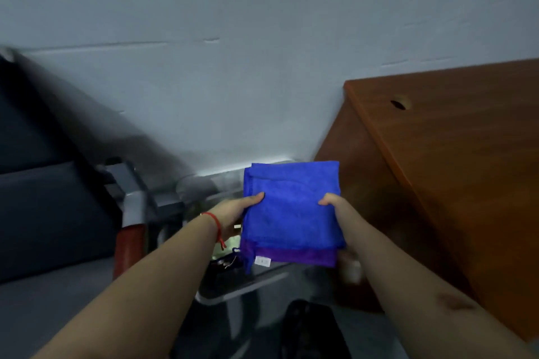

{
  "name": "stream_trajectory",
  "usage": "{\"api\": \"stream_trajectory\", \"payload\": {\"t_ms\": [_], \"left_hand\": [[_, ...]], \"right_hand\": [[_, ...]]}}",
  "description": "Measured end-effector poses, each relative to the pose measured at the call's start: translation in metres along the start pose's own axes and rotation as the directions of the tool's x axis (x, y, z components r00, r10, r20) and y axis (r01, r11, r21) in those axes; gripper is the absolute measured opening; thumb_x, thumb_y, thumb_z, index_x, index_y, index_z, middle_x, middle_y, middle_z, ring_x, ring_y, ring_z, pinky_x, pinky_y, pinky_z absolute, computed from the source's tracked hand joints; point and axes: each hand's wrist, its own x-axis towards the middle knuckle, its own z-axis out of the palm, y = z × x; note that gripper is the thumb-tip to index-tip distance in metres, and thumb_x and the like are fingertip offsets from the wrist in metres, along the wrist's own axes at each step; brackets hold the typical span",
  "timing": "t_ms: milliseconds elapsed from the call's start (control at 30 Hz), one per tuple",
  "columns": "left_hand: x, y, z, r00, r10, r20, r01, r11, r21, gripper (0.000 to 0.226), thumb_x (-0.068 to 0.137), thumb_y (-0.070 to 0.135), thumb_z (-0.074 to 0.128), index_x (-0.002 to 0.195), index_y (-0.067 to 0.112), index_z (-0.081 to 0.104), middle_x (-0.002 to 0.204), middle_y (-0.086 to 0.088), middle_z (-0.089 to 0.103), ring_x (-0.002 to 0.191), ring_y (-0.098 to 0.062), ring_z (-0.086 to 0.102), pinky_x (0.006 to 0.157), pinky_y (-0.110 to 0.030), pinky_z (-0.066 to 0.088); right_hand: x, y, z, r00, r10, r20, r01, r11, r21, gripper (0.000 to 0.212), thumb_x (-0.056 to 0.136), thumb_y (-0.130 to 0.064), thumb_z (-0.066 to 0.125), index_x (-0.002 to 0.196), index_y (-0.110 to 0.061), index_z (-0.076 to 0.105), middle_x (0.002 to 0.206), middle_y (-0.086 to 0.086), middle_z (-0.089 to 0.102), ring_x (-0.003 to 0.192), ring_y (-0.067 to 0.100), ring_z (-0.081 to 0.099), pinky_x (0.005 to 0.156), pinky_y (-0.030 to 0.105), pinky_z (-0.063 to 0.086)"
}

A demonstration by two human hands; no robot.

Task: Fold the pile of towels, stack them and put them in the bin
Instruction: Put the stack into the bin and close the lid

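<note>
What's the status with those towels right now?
Both hands, left and right, grip the folded towel stack. Clear bin below. Nothing blocking.

A brown wooden desk (455,172) stood at the right against the pale wall; on the grey floor (52,309) left of it sat a clear bin (221,294)

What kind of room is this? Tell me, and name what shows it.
Probably an office or workroom, though little of it shows. A wooden desk with a cable hole stands against a plain grey wall, and a clear bin sits on the floor below the folded towels.
</note>
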Motion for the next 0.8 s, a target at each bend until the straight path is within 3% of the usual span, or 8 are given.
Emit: {"api": "stream_trajectory", "payload": {"t_ms": [133,233,333,433,567,667,733,800], "left_hand": [[0.054,-0.021,0.010,0.990,-0.104,-0.094,0.093,0.989,-0.114,0.030,0.080,0.031,0.073,0.102,0.013,0.065,0.098,-0.003,0.068,0.091,-0.019,0.062,0.086,-0.034,0.049],[0.095,-0.036,0.001,0.970,-0.184,-0.161,0.151,0.969,-0.196,0.052,0.062,0.032,0.074,0.108,0.009,0.066,0.101,-0.007,0.069,0.092,-0.024,0.062,0.084,-0.030,0.046],[0.140,-0.055,-0.024,0.952,-0.216,-0.215,0.147,0.944,-0.295,0.039,0.068,0.024,0.067,0.104,0.008,0.065,0.087,-0.006,0.072,0.079,-0.022,0.066,0.069,-0.023,0.051],[0.192,-0.083,-0.062,0.929,-0.264,-0.260,0.174,0.931,-0.322,0.070,0.046,0.029,0.065,0.113,0.010,0.065,0.108,-0.012,0.069,0.103,-0.031,0.062,0.098,-0.038,0.045],[0.261,-0.126,-0.117,0.868,-0.313,-0.386,0.174,0.919,-0.355,0.037,0.076,0.022,0.054,0.107,0.005,0.065,0.102,-0.020,0.068,0.090,-0.035,0.062,0.081,-0.037,0.047],[0.317,-0.156,-0.159,0.843,-0.313,-0.438,0.145,0.916,-0.375,0.027,0.083,0.023,0.051,0.101,0.007,0.063,0.095,-0.018,0.065,0.083,-0.033,0.060,0.075,-0.035,0.046],[0.354,-0.177,-0.185,0.811,-0.309,-0.497,0.135,0.925,-0.356,0.040,0.083,0.030,0.056,0.115,0.006,0.057,0.106,-0.019,0.064,0.090,-0.034,0.060,0.080,-0.038,0.049],[0.384,-0.198,-0.203,0.772,-0.279,-0.571,0.168,0.956,-0.240,0.077,0.070,0.044,0.067,0.134,0.008,0.043,0.131,-0.017,0.054,0.110,-0.037,0.057,0.094,-0.038,0.046]], "right_hand": [[0.080,0.007,-0.007,0.993,0.108,0.046,-0.106,0.993,-0.042,0.039,0.070,-0.017,0.058,0.109,-0.010,0.062,0.098,0.014,0.071,0.082,0.032,0.067,0.065,0.035,0.054],[0.131,0.022,-0.001,0.980,0.181,0.078,-0.175,0.981,-0.077,0.023,0.075,-0.015,0.055,0.096,-0.010,0.064,0.083,0.012,0.071,0.074,0.031,0.066,0.066,0.037,0.054],[0.187,0.047,0.018,0.965,0.234,0.115,-0.219,0.967,-0.132,0.035,0.053,-0.020,0.057,0.086,-0.011,0.065,0.077,0.011,0.071,0.074,0.031,0.066,0.072,0.039,0.053],[0.248,0.080,0.046,0.959,0.254,0.126,-0.233,0.959,-0.163,0.037,0.051,-0.020,0.055,0.085,-0.010,0.065,0.077,0.011,0.069,0.072,0.031,0.065,0.067,0.037,0.053],[0.326,0.134,0.088,0.926,0.312,0.214,-0.267,0.940,-0.212,0.028,0.063,-0.019,0.057,0.088,-0.009,0.064,0.080,0.011,0.070,0.075,0.032,0.066,0.067,0.036,0.053],[0.392,0.178,0.118,0.917,0.337,0.213,-0.274,0.921,-0.277,0.024,0.079,-0.018,0.054,0.098,-0.009,0.065,0.088,0.012,0.071,0.081,0.033,0.067,0.074,0.041,0.053],[0.433,0.207,0.136,0.919,0.333,0.210,-0.259,0.913,-0.314,0.028,0.086,-0.022,0.053,0.109,-0.010,0.064,0.097,0.011,0.072,0.085,0.031,0.069,0.076,0.039,0.055],[0.464,0.235,0.148,0.913,0.350,0.211,-0.258,0.894,-0.365,0.023,0.091,-0.028,0.054,0.106,-0.013,0.064,0.098,0.004,0.071,0.080,0.021,0.068,0.066,0.028,0.051]]}}
